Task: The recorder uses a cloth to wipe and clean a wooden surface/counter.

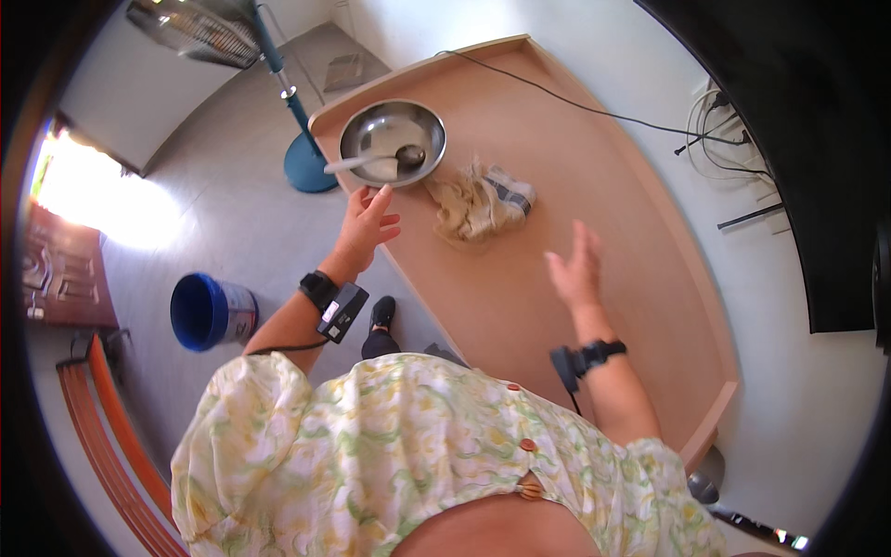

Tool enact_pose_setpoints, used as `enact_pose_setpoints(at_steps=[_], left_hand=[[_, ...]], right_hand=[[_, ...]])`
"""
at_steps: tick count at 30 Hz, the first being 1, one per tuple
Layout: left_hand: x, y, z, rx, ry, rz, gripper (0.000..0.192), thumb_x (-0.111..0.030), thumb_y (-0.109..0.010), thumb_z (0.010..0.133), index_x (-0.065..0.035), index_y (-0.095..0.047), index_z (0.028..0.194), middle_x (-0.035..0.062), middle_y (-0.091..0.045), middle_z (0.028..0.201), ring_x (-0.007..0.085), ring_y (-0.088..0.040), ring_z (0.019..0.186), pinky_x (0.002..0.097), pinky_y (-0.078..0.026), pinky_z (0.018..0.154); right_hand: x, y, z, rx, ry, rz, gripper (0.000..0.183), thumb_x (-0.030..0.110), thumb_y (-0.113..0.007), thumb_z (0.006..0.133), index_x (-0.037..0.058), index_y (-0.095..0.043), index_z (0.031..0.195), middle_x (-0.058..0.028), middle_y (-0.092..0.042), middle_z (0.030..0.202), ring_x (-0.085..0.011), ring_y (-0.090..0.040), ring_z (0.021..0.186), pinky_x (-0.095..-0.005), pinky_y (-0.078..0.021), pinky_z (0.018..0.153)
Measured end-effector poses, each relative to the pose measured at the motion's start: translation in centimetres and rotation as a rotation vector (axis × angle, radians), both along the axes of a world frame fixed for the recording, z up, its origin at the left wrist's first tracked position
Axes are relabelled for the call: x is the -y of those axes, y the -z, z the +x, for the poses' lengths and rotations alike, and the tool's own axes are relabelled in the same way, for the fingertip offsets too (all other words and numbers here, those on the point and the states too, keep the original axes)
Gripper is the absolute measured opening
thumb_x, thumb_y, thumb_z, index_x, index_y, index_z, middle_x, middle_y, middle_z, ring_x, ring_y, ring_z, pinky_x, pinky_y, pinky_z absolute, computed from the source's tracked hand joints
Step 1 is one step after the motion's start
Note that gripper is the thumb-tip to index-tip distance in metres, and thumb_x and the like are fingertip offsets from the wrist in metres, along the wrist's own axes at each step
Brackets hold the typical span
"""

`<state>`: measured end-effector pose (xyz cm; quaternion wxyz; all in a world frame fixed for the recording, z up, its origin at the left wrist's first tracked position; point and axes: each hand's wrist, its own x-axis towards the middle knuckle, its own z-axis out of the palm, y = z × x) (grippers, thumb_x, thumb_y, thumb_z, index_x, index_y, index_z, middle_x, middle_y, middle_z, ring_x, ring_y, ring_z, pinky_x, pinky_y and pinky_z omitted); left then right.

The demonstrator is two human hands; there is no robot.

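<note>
My left hand (367, 226) is raised just short of a stainless steel bowl (362, 132), fingers apart and nothing in them. I cannot tell whether its fingertips touch the rim. Inside the bowl rests a ladle (411, 154) with a pale handle that sticks out over the left rim, along with something whitish at the bottom. A crumpled beige cloth (473, 209) with a dark-striped end lies on the wooden table (592, 181), between my two hands. Over the table to the right, my right hand (578, 268) is spread, slightly blurred, and holds nothing.
A raised lip borders the table's back and right side. A black cable (557, 94) crosses its far corner towards wall sockets. On the floor to the left stand a blue bucket (198, 312) and a pedestal fan (306, 163). A dark screen (786, 139) juts in at the right.
</note>
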<state>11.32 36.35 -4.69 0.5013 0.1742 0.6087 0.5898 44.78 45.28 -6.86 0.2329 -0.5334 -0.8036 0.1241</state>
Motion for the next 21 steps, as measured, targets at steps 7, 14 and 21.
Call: enact_pose_setpoints(at_steps=[7, 14, 21], left_hand=[[-2.7, 0.3, -6.3, 0.212, 0.041, -0.047, 0.055, -0.039, -0.055, 0.085, -0.0134, -0.030, 0.127, 0.0094, -0.041, 0.119, 0.0242, -0.055, 0.087, 0.0367, -0.049, 0.072], [-0.5, 0.7, -14.3, -0.006, 0.647, -0.094, 0.066, -0.026, -0.062, 0.082, -0.0084, -0.029, 0.136, 0.0099, -0.047, 0.119, 0.0170, -0.053, 0.093, 0.0307, -0.046, 0.079], [-5.6, 0.2, -27.6, -0.658, 0.300, -0.128, 0.036, -0.014, -0.058, 0.080, -0.0022, -0.055, 0.113, -0.0004, -0.053, 0.077, 0.0088, -0.050, 0.070, 0.0214, -0.042, 0.063]], right_hand=[[-1.7, -3.0, -19.8, 0.567, 0.035, -0.490, 0.064, 0.042, -0.054, 0.080, 0.0243, -0.030, 0.136, -0.0127, -0.027, 0.140, -0.0332, -0.024, 0.129, -0.0567, -0.0249, 0.099], [-8.3, 5.0, -7.3, 0.401, 0.368, -0.036, 0.044, 0.034, -0.052, 0.083, 0.0197, -0.047, 0.124, -0.0174, -0.039, 0.132, -0.0344, -0.033, 0.123, -0.0500, -0.0315, 0.097], [-15.2, 2.1, 0.6, 0.224, 1.134, -0.571, 0.053, 0.039, -0.038, 0.087, 0.0129, -0.034, 0.133, -0.0194, -0.037, 0.133, -0.0354, -0.037, 0.122, -0.0502, -0.0354, 0.095]])
